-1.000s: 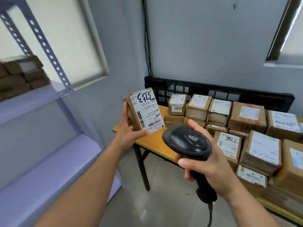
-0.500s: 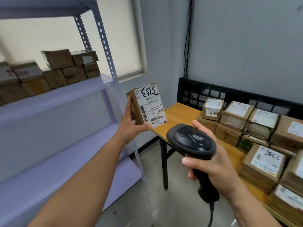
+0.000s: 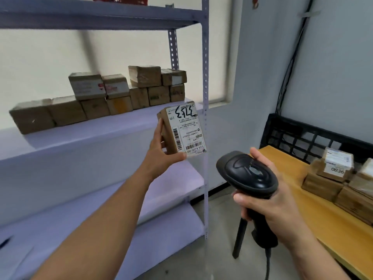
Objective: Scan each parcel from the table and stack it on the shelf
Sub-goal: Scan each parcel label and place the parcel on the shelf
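My left hand (image 3: 160, 156) grips a small brown parcel (image 3: 182, 130) upright, its white label with barcodes and black handwriting facing me. It hangs in the air just in front of the shelf's middle board (image 3: 84, 134), near the right front post. My right hand (image 3: 268, 201) holds a black barcode scanner (image 3: 247, 174) by its handle, lower and to the right of the parcel, its cable hanging down. Several brown parcels (image 3: 113, 96) are stacked in two layers on the middle board.
The grey metal shelf has an upright post (image 3: 205, 118) right beside the held parcel and lower boards (image 3: 165, 229) below. At right stands a wooden table (image 3: 314, 215) with more parcels (image 3: 335, 172) and a black crate (image 3: 302, 136) against the wall.
The view has swung left from the table toward the shelf. My left hand has carried the parcel closer to the middle board. The scanner hand has stayed low on the right.
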{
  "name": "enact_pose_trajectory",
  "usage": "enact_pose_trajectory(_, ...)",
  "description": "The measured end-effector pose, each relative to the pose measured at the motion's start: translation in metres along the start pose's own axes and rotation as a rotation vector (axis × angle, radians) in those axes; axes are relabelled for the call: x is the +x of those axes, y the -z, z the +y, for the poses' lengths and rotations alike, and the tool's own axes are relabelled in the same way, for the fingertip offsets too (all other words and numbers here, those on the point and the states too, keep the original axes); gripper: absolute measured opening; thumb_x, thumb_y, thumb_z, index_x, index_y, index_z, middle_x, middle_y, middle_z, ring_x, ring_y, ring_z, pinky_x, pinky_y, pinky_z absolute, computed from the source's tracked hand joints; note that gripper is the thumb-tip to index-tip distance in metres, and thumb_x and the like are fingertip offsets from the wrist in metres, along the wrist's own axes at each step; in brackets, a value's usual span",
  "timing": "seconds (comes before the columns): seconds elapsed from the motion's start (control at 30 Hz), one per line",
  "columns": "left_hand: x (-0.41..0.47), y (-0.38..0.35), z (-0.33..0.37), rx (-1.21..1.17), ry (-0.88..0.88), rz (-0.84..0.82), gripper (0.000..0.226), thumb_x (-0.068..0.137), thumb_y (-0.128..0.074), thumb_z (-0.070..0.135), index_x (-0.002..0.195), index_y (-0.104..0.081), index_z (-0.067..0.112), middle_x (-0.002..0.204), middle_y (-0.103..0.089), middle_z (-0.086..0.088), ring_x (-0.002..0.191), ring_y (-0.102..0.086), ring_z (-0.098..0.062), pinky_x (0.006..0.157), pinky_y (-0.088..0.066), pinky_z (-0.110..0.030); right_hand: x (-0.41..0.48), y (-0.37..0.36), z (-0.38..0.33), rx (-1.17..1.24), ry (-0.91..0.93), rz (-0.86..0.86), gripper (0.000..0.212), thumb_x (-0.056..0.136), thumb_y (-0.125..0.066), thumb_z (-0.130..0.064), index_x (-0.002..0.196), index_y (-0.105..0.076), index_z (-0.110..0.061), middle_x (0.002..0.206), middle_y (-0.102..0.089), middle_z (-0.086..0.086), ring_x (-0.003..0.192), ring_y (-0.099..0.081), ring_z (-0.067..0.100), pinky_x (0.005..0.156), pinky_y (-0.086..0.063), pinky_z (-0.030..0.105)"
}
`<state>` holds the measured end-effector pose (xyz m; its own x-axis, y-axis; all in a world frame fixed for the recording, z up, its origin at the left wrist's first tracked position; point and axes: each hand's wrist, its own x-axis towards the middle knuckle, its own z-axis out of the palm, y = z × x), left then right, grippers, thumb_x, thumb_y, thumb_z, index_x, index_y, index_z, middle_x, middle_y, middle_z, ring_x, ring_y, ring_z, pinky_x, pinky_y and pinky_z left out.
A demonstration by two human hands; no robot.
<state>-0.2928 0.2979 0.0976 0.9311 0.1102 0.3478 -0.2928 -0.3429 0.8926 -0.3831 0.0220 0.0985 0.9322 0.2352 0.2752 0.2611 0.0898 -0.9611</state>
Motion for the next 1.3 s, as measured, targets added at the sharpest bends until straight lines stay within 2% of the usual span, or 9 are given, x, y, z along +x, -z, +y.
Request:
enact_pose_trajectory(0.17, 0.013, 0.087, -0.016, 0.01, -0.023, 0.069, 0.114, 0.073, -0.083, 0.01, 0.149, -0.006, 0.048, 0.146, -0.043, -0.006, 0.122, -0.051, -0.017, 0.088, -0.047, -0.024, 0.036, -0.071, 0.005, 0.033, 0.007, -0.037, 0.098, 0.053, -0.082, -0.008, 0.136, -0.047, -0.049, 0.089, -0.068, 0.015, 0.048, -0.055, 0.031, 0.045, -0.048, 0.037)
enact_pose_trajectory(0.37, 0.025, 0.191, -0.034, 0.014, -0.043, 0.174, 0.113, 0.07, -0.083, 0.016, 0.151, -0.009, 0.042, 0.147, -0.042, -0.002, 0.12, -0.053, -0.014, 0.1, -0.049, -0.042, 0.076, -0.155, 0.011, -0.012, 0.034, -0.106, 0.097, 0.061, -0.08, 0.005, 0.137, -0.046, -0.045, 0.098, -0.069, 0.015, 0.047, -0.056, 0.032, 0.045, -0.049, 0.035)
enact_pose_trajectory(0.5, 0.037, 0.254, -0.042, 0.035, -0.038, 0.264, 0.111, 0.07, -0.082, 0.016, 0.153, -0.012, 0.039, 0.146, -0.043, 0.008, 0.123, -0.051, -0.012, 0.098, -0.047, -0.036, 0.1, -0.204, 0.018, -0.046, 0.045, -0.122, 0.096, 0.068, -0.077, 0.014, 0.129, -0.051, -0.055, 0.1, -0.07, 0.004, 0.05, -0.058, 0.035, 0.049, -0.051, 0.039)
enact_pose_trajectory(0.63, 0.054, 0.304, -0.049, 0.043, -0.027, 0.303, 0.111, 0.068, -0.082, 0.014, 0.153, -0.014, 0.038, 0.144, -0.047, 0.004, 0.125, -0.052, -0.013, 0.09, -0.047, -0.023, 0.121, -0.243, 0.022, -0.039, 0.057, -0.151, 0.097, 0.068, -0.077, 0.013, 0.127, -0.051, -0.059, 0.101, -0.07, 0.004, 0.054, -0.059, 0.037, 0.052, -0.053, 0.043)
enact_pose_trajectory(0.77, 0.068, 0.343, -0.052, 0.052, 0.021, 0.332, 0.118, 0.052, -0.079, 0.04, 0.149, -0.014, 0.047, 0.145, -0.048, 0.004, 0.129, -0.048, -0.013, 0.102, -0.045, -0.034, 0.14, -0.273, 0.022, -0.024, 0.068, -0.166, 0.097, 0.068, -0.077, 0.013, 0.126, -0.052, -0.06, 0.109, -0.067, 0.009, 0.053, -0.06, 0.035, 0.052, -0.052, 0.04)
enact_pose_trajectory(0.93, 0.096, 0.38, -0.054, 0.104, 0.059, 0.415, 0.098, 0.079, -0.075, 0.013, 0.153, -0.014, 0.039, 0.145, -0.044, -0.001, 0.13, -0.046, -0.019, 0.098, -0.043, -0.032, 0.161, -0.298, 0.02, -0.024, 0.051, -0.191, 0.097, 0.065, -0.084, 0.006, 0.126, -0.051, -0.061, 0.106, -0.066, 0.015, 0.05, -0.059, 0.033, 0.051, -0.052, 0.037)
enact_pose_trajectory(1.03, 0.113, 0.398, -0.052, 0.158, 0.121, 0.445, 0.095, 0.078, -0.074, 0.025, 0.151, -0.016, 0.042, 0.148, -0.038, -0.005, 0.131, -0.042, -0.02, 0.105, -0.041, -0.038, 0.171, -0.307, 0.022, -0.031, 0.035, -0.203, 0.097, 0.065, -0.085, 0.007, 0.125, -0.052, -0.062, 0.105, -0.067, 0.016, 0.05, -0.059, 0.033, 0.051, -0.052, 0.037)
enact_pose_trajectory(1.17, 0.138, 0.409, -0.046, 0.169, 0.21, 0.427, 0.104, 0.057, -0.066, 0.052, 0.148, -0.016, 0.05, 0.138, -0.047, -0.008, 0.118, -0.054, -0.024, 0.101, -0.047, -0.043, 0.18, -0.314, 0.022, -0.016, 0.0, -0.198, 0.092, 0.057, -0.079, -0.003, 0.12, -0.053, -0.064, 0.1, -0.067, 0.017, 0.049, -0.058, 0.034, 0.05, -0.052, 0.035)
enact_pose_trajectory(1.3, 0.16, 0.414, -0.052, 0.184, 0.227, 0.387, 0.1, 0.059, -0.062, 0.059, 0.144, -0.01, 0.057, 0.139, -0.05, -0.009, 0.119, -0.055, -0.03, 0.1, -0.047, -0.05, 0.187, -0.313, 0.026, -0.041, -0.031, -0.179, 0.098, 0.069, -0.077, 0.018, 0.121, -0.054, -0.062, 0.1, -0.068, 0.017, 0.05, -0.057, 0.039, 0.051, -0.053, 0.04)
